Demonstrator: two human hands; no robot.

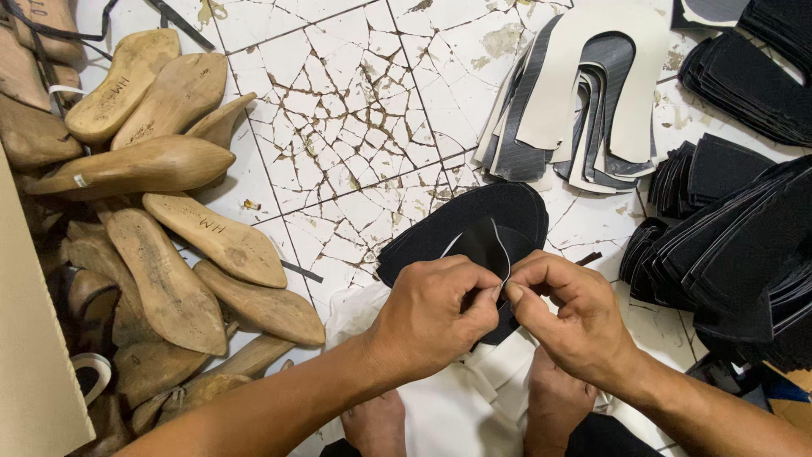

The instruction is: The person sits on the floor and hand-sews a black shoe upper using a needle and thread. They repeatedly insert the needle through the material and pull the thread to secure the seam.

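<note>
The person sits on a cracked white tiled floor [355,127], and both hands meet low in the middle of the view. The left hand [436,313] and the right hand [567,317] have their fingertips pressed together on one black cut piece [486,245], pinching its thin curled edge between thumb and forefinger; the piece is lifted just above a stack of black sole-shaped pieces [474,220] lying on the floor directly beyond the knuckles. A white cloth [457,406] lies under the wrists, with two bare feet [550,406] showing on it. To the left, a heap of wooden shoe lasts [169,237] crowds the floor up to its edge; several carry small dark stamped marks on their flat faces, and one has a little white tag near its toe. At upper right, a fan of U-shaped white and grey cut pieces [584,110] overlaps, and piles of black cut pieces [744,245] fill the right edge. What looks like a pale board [34,355] leans at the far left. The open floor lies between the lasts and the U-shaped pieces.
</note>
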